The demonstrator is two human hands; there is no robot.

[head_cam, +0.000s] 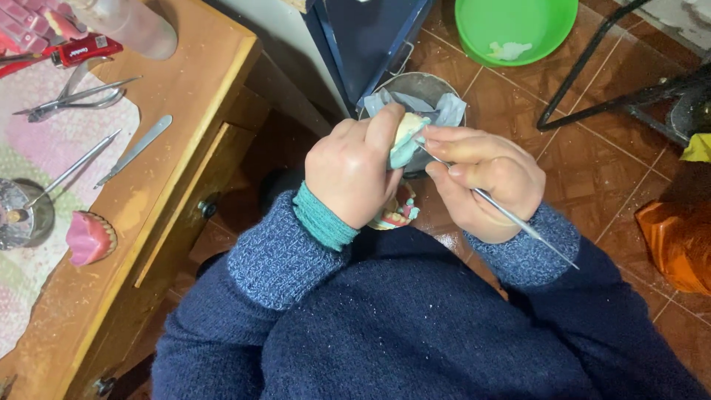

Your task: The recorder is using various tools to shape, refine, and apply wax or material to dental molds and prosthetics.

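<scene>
A: Where is the work held?

B: Over the lap, above a small metal bowl on the tiled floor. Left hand is closed around a cream-and-teal dental cast, thumb pressed on top. A second toothed piece peeks out below that hand; cannot tell whether it is joined to the cast.

A: And the other hand?

B: Right hand pinches a thin metal pick like a pencil, tip at the cast's edge, shaft trailing back over the blue sleeve.

A: How to do this carving well?

B: My judgement: keep the two hands touching so they brace each other, use short light strokes, turn the cast rather than the wrist, and stay over the bowl so scrapings drop in. A slip toward the left thumb looks like the main risk.

A: Anything packaged or labelled?

B: Little. Far left on the wooden table, a red handled tool carries a small white label; beside it a clear bottle lies tilted, no label visible.

A: Other items?

B: Scissors-like pliers, two flat metal spatulas, a pink denture base near the table's left edge, a glass dish. Far right of centre, a green plastic basin; an orange bag at the right margin.
</scene>
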